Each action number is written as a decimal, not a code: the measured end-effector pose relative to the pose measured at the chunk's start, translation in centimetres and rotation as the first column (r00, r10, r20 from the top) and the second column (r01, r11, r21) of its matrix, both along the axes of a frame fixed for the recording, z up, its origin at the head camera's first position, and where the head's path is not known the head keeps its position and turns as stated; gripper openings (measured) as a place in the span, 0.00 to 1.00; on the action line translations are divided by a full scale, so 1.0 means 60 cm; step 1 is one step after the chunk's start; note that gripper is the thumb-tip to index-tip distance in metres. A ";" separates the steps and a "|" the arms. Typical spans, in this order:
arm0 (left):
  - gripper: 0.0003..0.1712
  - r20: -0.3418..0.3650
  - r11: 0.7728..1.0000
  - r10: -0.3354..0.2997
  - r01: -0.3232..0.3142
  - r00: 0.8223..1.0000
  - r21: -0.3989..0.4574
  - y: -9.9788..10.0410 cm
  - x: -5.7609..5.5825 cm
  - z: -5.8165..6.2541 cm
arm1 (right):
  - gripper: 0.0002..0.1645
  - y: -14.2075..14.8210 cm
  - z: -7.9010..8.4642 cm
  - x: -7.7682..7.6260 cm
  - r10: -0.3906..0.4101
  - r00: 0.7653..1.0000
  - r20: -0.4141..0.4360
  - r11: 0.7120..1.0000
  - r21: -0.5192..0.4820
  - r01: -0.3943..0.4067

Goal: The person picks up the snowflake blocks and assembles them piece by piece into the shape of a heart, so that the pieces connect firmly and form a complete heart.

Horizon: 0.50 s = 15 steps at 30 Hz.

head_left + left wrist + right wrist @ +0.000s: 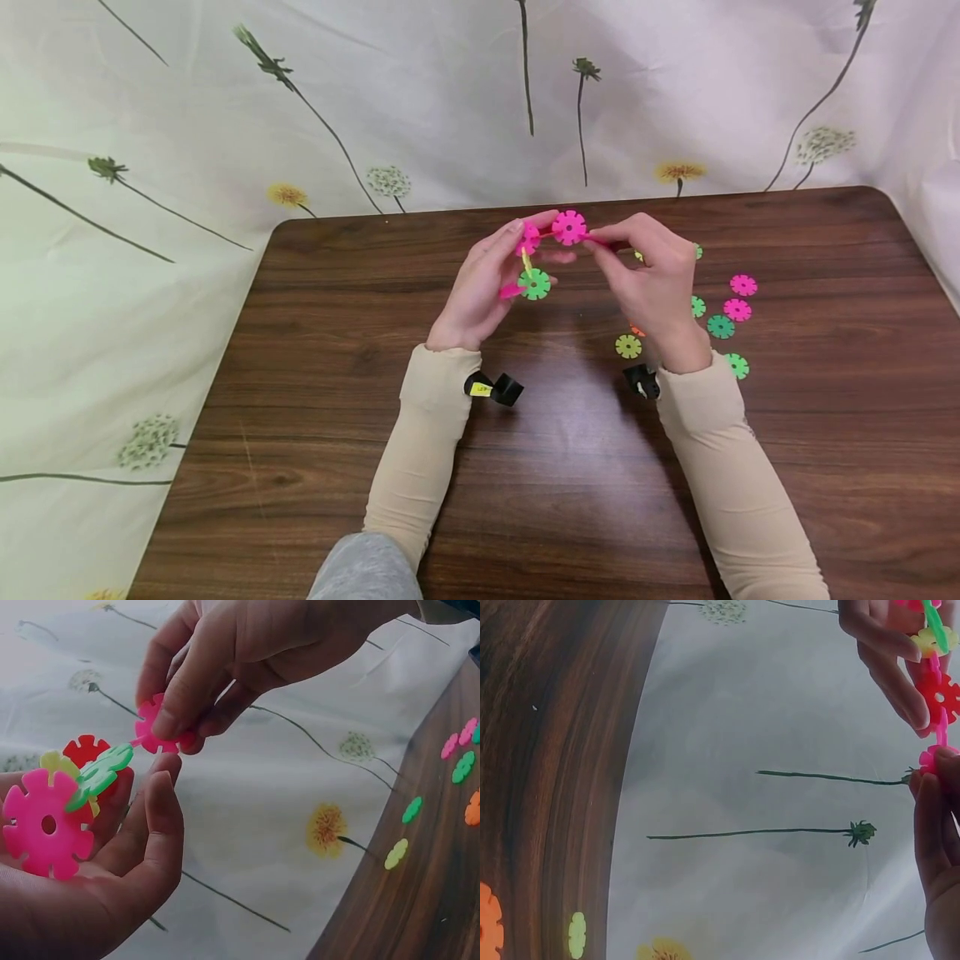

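Observation:
A short chain of notched, flower-shaped plastic linking discs (570,227) is held up above the far part of the table. My left hand (483,279) holds the chain, with fingers and thumb curved about it. Pink, green, yellow and red discs slot edge to edge; a pink disc (49,825) and a green disc (105,774) show large in the left wrist view. At the chain's other end, my right hand (651,271) pinches a pink disc (154,727) between thumb and fingers. Part of that disc is hidden by the fingertips.
Loose discs lie on the brown wooden table (337,400) around and beyond my right forearm, among them a yellow disc (628,346), a teal disc (721,326) and a pink disc (743,285). A white cloth (450,100) with dandelion prints hangs behind the table's far edge.

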<state>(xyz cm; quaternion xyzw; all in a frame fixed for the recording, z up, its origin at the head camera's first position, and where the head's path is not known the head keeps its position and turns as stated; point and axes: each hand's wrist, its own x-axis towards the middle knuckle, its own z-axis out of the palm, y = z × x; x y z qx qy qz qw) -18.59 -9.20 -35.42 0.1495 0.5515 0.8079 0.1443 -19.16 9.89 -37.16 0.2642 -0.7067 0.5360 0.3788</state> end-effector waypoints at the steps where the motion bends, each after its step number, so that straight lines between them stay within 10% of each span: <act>1: 0.24 -0.003 1.000 0.006 -0.006 1.000 -0.005 0.000 0.000 0.000 | 0.04 -0.001 0.000 0.000 -0.004 1.000 -0.001 1.000 -0.003 0.004; 15: 0.24 -0.008 0.997 0.060 -0.061 0.998 -0.051 0.001 -0.003 -0.005 | 0.02 -0.007 -0.004 0.003 -0.018 0.998 -0.058 0.999 -0.046 0.015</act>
